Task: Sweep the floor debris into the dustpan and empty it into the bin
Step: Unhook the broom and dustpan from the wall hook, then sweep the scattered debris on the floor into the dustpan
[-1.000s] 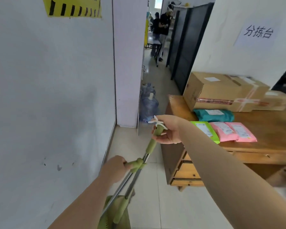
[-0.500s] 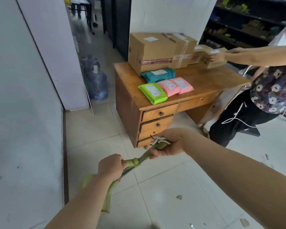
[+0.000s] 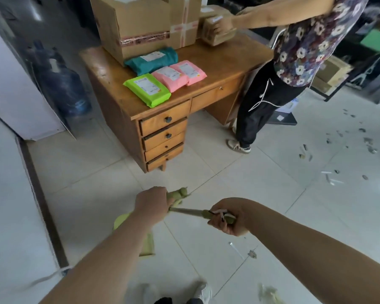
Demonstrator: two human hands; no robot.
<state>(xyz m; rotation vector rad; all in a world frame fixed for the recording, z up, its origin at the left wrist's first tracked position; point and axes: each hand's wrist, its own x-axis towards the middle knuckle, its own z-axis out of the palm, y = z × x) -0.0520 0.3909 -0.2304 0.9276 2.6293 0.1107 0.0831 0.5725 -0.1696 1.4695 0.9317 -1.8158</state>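
My left hand [image 3: 152,204] grips the green handle top of a dustpan [image 3: 148,244], whose green pan hangs low behind my left forearm. My right hand [image 3: 230,218] is closed on the green end of a broom handle [image 3: 191,212], a metal shaft that runs across to my left hand. Small debris [image 3: 251,254] lies on the white tile just below my right hand. More scraps of debris [image 3: 336,163] are scattered over the floor at the right. No bin shows.
A wooden desk [image 3: 228,62] with drawers stands ahead, carrying cardboard boxes [image 3: 136,25] and coloured parcels [image 3: 148,87]. Another person [image 3: 270,95] stands at its right side holding a small box. Water bottles [image 3: 62,84] stand by the left wall. Shelves fill the back right.
The view has swung down and to the right, from the wall and corridor to the desk and floor. Both hands have dropped lower, and the broom handle now lies almost level between them.
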